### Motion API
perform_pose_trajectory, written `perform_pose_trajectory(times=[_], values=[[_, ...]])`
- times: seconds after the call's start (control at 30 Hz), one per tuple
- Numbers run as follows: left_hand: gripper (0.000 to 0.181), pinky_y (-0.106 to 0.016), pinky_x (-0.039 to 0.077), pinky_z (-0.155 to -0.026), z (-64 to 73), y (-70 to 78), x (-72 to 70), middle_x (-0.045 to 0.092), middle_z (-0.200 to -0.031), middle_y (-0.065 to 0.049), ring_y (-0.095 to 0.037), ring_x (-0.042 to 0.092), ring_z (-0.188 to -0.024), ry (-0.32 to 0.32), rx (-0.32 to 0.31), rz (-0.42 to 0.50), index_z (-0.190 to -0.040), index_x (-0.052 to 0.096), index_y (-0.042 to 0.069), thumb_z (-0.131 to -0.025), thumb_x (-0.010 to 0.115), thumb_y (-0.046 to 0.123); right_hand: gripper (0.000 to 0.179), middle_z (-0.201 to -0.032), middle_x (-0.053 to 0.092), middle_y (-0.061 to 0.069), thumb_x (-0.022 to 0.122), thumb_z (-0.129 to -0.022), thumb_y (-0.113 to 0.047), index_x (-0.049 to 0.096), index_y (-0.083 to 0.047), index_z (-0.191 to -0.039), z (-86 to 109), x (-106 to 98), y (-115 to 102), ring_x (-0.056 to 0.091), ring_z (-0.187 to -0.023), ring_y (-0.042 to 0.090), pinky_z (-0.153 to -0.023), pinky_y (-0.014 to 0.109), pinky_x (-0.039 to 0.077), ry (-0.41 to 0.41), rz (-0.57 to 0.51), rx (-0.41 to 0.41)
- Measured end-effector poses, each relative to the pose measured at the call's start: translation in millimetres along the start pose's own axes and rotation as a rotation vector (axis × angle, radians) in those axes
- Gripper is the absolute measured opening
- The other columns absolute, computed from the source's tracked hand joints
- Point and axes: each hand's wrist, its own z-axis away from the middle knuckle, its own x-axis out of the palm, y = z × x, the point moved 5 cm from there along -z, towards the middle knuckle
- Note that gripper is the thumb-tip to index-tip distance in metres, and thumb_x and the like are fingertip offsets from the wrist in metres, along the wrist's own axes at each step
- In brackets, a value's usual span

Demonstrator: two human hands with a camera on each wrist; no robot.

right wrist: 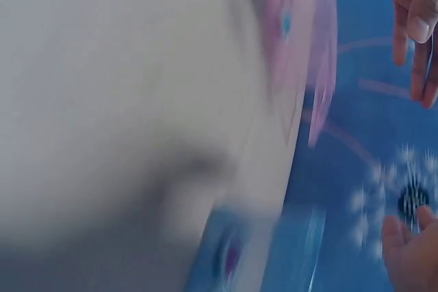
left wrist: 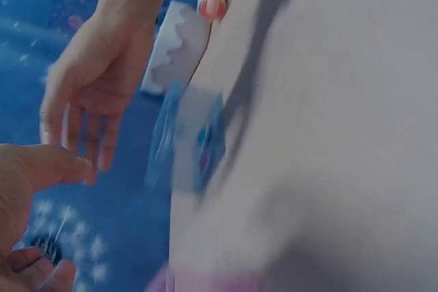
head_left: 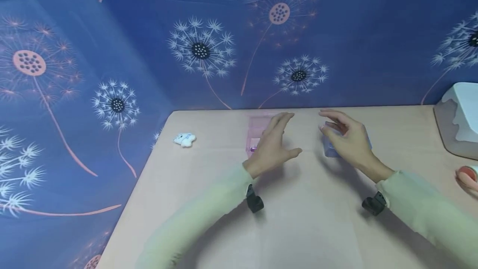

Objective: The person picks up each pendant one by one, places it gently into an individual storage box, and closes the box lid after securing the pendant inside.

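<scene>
My left hand hovers over the near right part of a pink see-through box, fingers extended and thumb apart, holding nothing. A small shiny purple piece lies in that box. Above a blue see-through box is my right hand, its fingers loosely bent and nothing held in them. Small coloured pieces show inside the blue box in the left wrist view. The right wrist view has the pink box with its clear wall or lid standing up, blurred.
A small white and blue animal-shaped object lies at the table's far left. At the right edge stands a grey and white container, with a red-and-white round item in front of it. A blue dandelion-print cloth hangs behind the table.
</scene>
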Motion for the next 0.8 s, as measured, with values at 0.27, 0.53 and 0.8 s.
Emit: perform_pose_trajectory(times=[0.27,0.53,0.8], values=[[0.096,-0.045,0.036,-0.116,40.0,-51.0,-29.7,0.03,-0.154,-0.011,-0.03,0.034,-0.142,0.088,-0.086,0.002,-0.149,0.032,0.008,-0.071,0.086,0.025,0.042,-0.141,0.052,0.019,0.055,-0.099,-0.02,0.051,0.001,-0.135,-20.5,56.5,16.7,0.052,-0.129,0.034,-0.097,0.012,0.048,-0.084,-0.005,0.261],[0.103,-0.042,0.04,-0.113,41.4,-93.7,-5.6,0.039,-0.15,-0.015,-0.03,0.043,-0.136,0.123,-0.193,0.179,-0.15,0.028,0.004,-0.07,0.088,0.028,0.052,-0.146,0.041,0.027,0.043,-0.102,-0.018,0.031,0.005,-0.147,-26.8,98.4,59.1,0.051,-0.126,0.041,-0.105,0.038,0.048,-0.097,-0.236,0.568],[0.099,-0.038,0.04,-0.114,45.8,-111.3,3.9,0.043,-0.149,-0.013,-0.026,0.046,-0.135,0.197,-0.293,0.292,-0.151,0.027,0.008,-0.074,0.084,0.03,0.051,-0.136,0.049,0.027,0.042,-0.101,-0.018,0.033,0.003,-0.147,-32.9,124.0,69.9,0.061,-0.098,0.011,-0.089,0.019,0.055,-0.114,-0.308,0.64]])
